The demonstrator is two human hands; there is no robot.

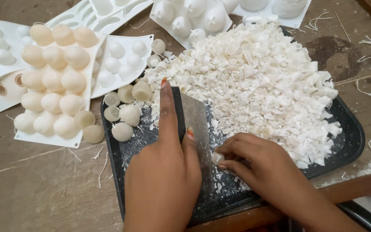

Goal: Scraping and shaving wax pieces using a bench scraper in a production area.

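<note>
Scuffed wooden tabletop, strewn with pale string scraps, carries a black tray (348,141) heaped with white wax flakes (258,86) toward two o'clock. I see my left hand (162,172) closed round a flat metal scraper (196,129), forefinger laid along its top edge, apparently to steady the blade standing on the tray floor. My right hand (258,165), at five o'clock, pinches a small white wax piece (217,158) against the blade, fingers curled tight. Loose wax half-balls (123,116) crowd the tray's ten o'clock corner, within reach. White moulds (121,56) sit beyond; one holds cream wax domes (54,81) at nine o'clock. No labels show.
</note>
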